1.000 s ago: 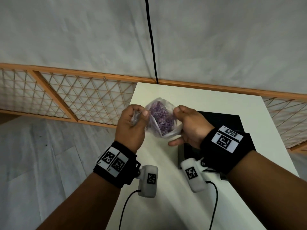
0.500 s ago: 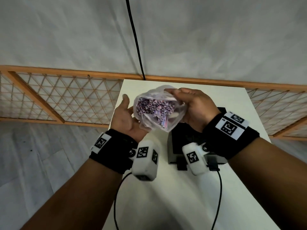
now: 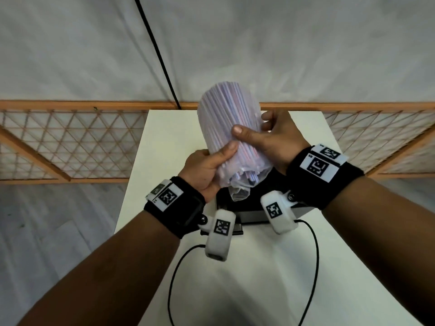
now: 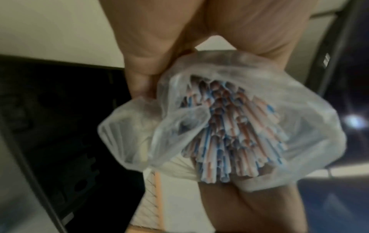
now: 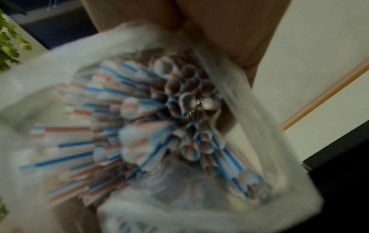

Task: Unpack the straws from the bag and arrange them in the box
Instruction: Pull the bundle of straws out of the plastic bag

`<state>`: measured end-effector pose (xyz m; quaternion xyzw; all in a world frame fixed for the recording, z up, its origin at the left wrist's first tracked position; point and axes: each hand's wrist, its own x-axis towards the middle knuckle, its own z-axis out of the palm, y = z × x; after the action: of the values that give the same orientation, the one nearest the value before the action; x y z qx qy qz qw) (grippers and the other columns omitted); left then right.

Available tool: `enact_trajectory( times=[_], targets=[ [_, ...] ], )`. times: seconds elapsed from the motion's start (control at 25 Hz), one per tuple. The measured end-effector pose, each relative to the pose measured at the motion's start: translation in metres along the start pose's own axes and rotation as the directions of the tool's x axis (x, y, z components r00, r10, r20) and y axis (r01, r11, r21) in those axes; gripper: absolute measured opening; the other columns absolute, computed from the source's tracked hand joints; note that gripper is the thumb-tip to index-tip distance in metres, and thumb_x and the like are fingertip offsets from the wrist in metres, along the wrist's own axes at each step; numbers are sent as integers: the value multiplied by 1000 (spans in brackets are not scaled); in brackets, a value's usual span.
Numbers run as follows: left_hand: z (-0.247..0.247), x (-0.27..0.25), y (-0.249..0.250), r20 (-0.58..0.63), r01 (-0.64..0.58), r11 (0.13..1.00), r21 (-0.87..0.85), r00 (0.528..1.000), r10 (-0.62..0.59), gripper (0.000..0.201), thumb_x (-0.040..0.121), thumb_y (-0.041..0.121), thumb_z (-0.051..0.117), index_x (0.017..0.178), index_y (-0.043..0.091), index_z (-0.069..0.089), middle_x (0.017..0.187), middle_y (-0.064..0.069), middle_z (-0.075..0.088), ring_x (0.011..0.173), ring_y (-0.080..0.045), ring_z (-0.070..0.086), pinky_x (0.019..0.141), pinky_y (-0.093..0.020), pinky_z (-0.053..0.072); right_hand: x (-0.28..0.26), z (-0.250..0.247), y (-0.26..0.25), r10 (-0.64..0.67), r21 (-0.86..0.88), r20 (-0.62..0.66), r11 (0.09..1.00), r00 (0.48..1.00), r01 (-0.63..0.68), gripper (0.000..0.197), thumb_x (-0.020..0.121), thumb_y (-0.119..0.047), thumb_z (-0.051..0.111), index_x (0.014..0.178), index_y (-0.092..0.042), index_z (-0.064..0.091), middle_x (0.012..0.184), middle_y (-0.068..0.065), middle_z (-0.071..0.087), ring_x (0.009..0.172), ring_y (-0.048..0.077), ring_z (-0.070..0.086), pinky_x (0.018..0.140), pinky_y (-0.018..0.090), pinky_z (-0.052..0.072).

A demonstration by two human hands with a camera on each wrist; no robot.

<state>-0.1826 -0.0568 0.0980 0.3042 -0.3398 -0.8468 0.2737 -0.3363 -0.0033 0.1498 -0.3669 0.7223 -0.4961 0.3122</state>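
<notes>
A clear plastic bag (image 3: pixel 227 118) packed with red, white and blue striped straws (image 3: pixel 242 158) is held upended above the table. Its closed end points up and its loose open mouth hangs down over the black box (image 3: pixel 255 216). My left hand (image 3: pixel 217 162) grips the bag's lower part from the left. My right hand (image 3: pixel 255 130) grips its middle from the right, thumb across the front. In the left wrist view the straws (image 4: pixel 229 134) show their open ends through the bag's (image 4: pixel 129 141) mouth, above the box (image 4: pixel 49 126). The right wrist view shows the straws (image 5: pixel 179 126) blurred.
The box stands on a narrow white table (image 3: pixel 247 290) with drop-offs at its left and right sides. A wooden lattice fence (image 3: pixel 70 142) runs behind it below a white wall with a black cable (image 3: pixel 155 50). Wrist-camera cables (image 3: pixel 314 255) trail over the near tabletop.
The bag has turned from facing me mouth-first to standing mouth-down, and has risen. My left hand went from open under it to gripping its lower part; my right hand regripped its side.
</notes>
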Motion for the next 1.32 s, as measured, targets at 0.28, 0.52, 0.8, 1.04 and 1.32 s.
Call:
enact_trajectory(
  times=[0.28,0.52,0.8,1.04,1.32],
  targets=[
    [6,18,-7,176,-190,900,392,976,129,70,67,-6,79,133,7,56,127,-18,66,116,-31,66,93,-43,56,7,-14,27,-15,201,339,978,941,-57,77,58,-31,96,125,-15,60,113,8,73,102,26,71,87,49,57],
    [-6,22,-11,163,-231,857,461,971,175,101,53,-6,89,141,14,44,137,-16,58,127,-31,58,98,-54,52,-2,-26,45,-127,110,253,989,959,102,87,50,-16,98,125,-24,55,114,-5,70,101,4,67,77,24,58],
    [-19,14,-18,211,-193,840,508,973,95,95,57,-11,88,141,6,46,134,-16,61,124,-29,60,97,-53,54,-10,-34,63,-162,27,282,987,946,161,92,44,-23,100,125,-24,55,115,-6,69,106,5,65,81,26,59],
    [-26,13,-21,163,-237,735,635,971,173,100,48,17,98,136,14,52,131,-5,65,125,-21,60,100,-52,52,-12,-38,74,-181,-2,279,982,943,189,92,44,-26,100,125,-23,56,116,-7,67,107,3,64,81,24,58],
    [-28,3,-21,167,-238,808,539,970,174,65,56,-8,91,115,10,69,116,-11,73,114,-26,68,95,-52,55,-16,-33,83,-165,38,315,986,935,161,78,50,-19,99,118,-17,61,111,1,72,104,15,69,86,44,59]
  ],
)
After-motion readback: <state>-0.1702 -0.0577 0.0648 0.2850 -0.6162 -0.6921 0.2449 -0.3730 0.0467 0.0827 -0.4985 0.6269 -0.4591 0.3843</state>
